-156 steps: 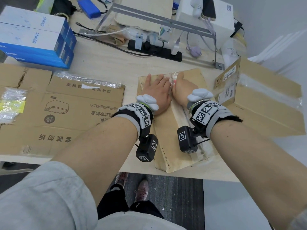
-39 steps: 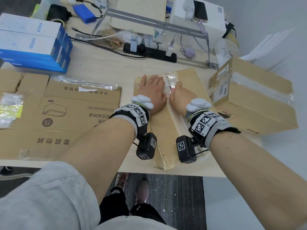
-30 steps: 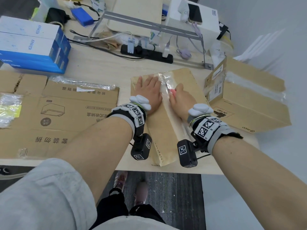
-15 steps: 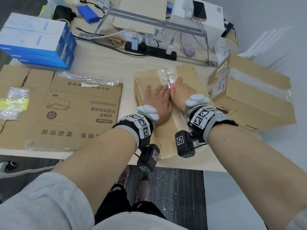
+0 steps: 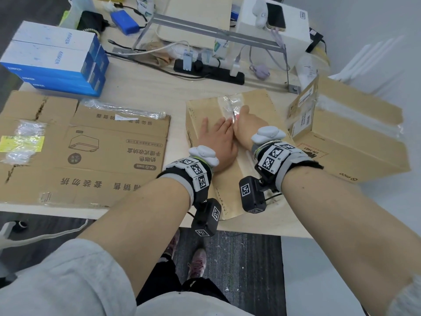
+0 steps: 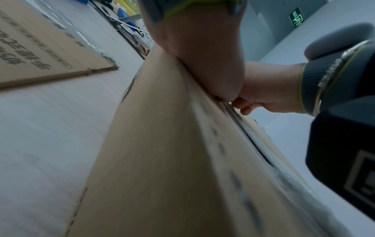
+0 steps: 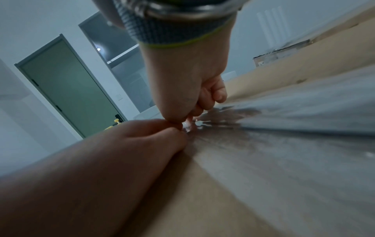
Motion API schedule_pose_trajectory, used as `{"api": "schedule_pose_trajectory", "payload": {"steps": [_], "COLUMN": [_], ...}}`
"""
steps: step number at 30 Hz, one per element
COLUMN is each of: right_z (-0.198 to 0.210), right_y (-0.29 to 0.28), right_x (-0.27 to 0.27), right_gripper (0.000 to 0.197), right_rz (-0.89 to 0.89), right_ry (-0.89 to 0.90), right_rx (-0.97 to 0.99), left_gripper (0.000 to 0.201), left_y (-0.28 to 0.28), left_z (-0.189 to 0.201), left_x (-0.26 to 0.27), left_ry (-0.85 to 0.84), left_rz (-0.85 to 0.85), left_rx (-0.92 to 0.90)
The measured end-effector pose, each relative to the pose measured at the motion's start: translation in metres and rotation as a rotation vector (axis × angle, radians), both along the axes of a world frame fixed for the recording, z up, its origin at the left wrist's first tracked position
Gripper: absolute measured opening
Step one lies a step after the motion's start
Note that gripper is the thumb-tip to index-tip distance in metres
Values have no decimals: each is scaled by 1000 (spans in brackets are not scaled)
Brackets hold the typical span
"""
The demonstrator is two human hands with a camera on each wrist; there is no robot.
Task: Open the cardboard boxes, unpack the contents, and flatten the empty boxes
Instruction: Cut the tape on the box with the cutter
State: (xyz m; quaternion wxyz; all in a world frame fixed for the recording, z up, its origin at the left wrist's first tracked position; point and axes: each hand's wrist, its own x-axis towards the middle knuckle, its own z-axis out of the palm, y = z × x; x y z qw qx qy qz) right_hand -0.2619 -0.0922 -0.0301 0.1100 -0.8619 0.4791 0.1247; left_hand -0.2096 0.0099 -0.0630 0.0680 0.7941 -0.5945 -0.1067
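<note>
A sealed cardboard box (image 5: pixel 257 106) lies flat at the table's front middle, with clear tape (image 5: pixel 230 103) along its top seam. My left hand (image 5: pixel 216 137) rests flat on the lid, fingers straight, just left of the seam. My right hand (image 5: pixel 246 124) is beside it with the fingers curled, pinching a small pink-tipped tool (image 5: pixel 237 114) whose tip sits on the tape. In the right wrist view the curled right hand (image 7: pixel 186 89) meets the left hand (image 7: pixel 121 152) at the wrinkled tape (image 7: pixel 284 112). The left wrist view shows the box side (image 6: pixel 162 144).
A larger taped box (image 5: pixel 355 137) stands at the right, close to the right wrist. Flattened cardboard (image 5: pixel 91 151) with plastic wrap covers the left of the table. Blue-and-white boxes (image 5: pixel 57 58) are stacked at the back left, and a power strip (image 5: pixel 209 71) with cables lies behind.
My right hand has drawn back along the tape seam from the box's far edge toward me. The left hand has slid back with it, still flat on the lid.
</note>
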Motion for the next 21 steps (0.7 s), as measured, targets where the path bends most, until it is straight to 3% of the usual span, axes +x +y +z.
{"api": "schedule_pose_trajectory", "payload": {"steps": [6, 10, 15, 21], "right_z": [-4, -5, -11, -8], "right_y": [1, 7, 6, 13], "right_x": [-2, -8, -8, -21], "right_gripper": [32, 33, 25, 25], "right_rz": [-62, 28, -44, 41], "right_ry": [-2, -15, -39, -80], "right_rx": [52, -46, -4, -39], "left_gripper": [55, 55, 54, 53], "left_y": [0, 1, 1, 3], "left_z": [0, 1, 2, 5], "left_x": [1, 1, 1, -1], "left_ry": [7, 6, 3, 15], "left_rz": [16, 14, 12, 22], "left_rx": [5, -4, -2, -1]}}
